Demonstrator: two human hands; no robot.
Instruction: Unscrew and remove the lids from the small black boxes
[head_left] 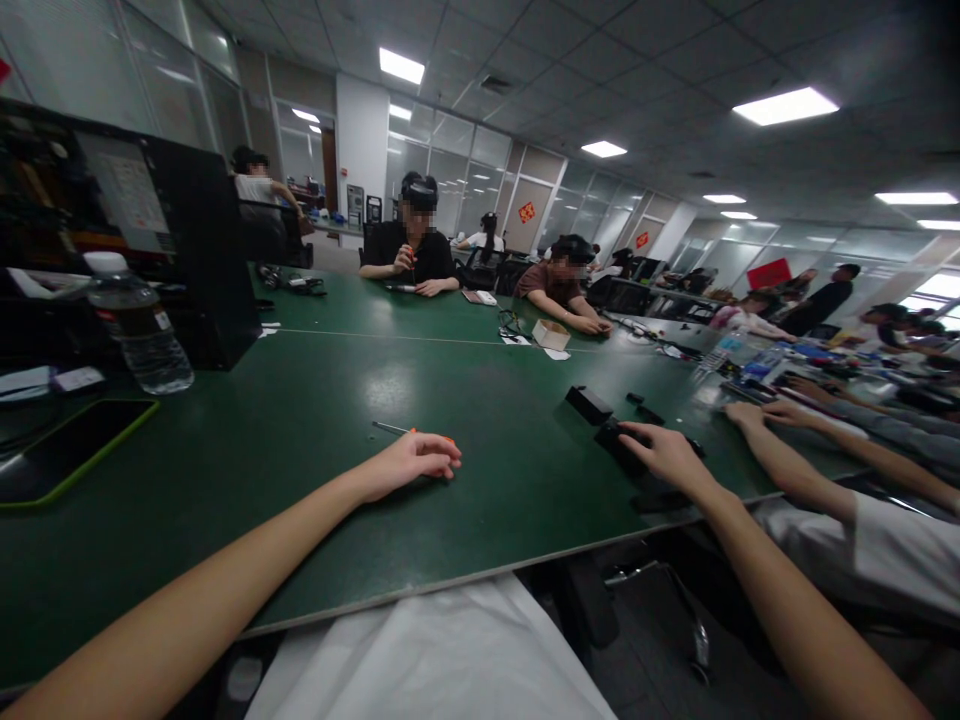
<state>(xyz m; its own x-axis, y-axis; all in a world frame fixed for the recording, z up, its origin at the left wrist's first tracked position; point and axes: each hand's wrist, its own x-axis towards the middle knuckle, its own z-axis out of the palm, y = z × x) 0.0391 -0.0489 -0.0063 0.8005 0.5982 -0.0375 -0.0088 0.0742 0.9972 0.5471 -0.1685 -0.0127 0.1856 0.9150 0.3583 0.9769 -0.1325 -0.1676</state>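
My left hand (pixel 415 464) rests on the green tabletop (pixel 337 520), its fingers loosely curved and apart, with nothing between them. Just behind it lies a screwdriver (pixel 391 428) with a thin metal shaft and an orange handle, partly hidden by the hand. On the right, my right hand (pixel 664 455) reaches over a black object (pixel 613 437), its fingertips touching it; whether they grip it is hard to make out. A black box (pixel 589 404) stands just beyond that, and small black parts (pixel 646 408) lie beside the box.
At the left are a water bottle (pixel 142 325), a phone with a green edge (pixel 75 448) and a black computer case (pixel 199 250). Across the table sit two people near an open small box (pixel 550 334). Another person's hands (pixel 765 415) rest at the right.
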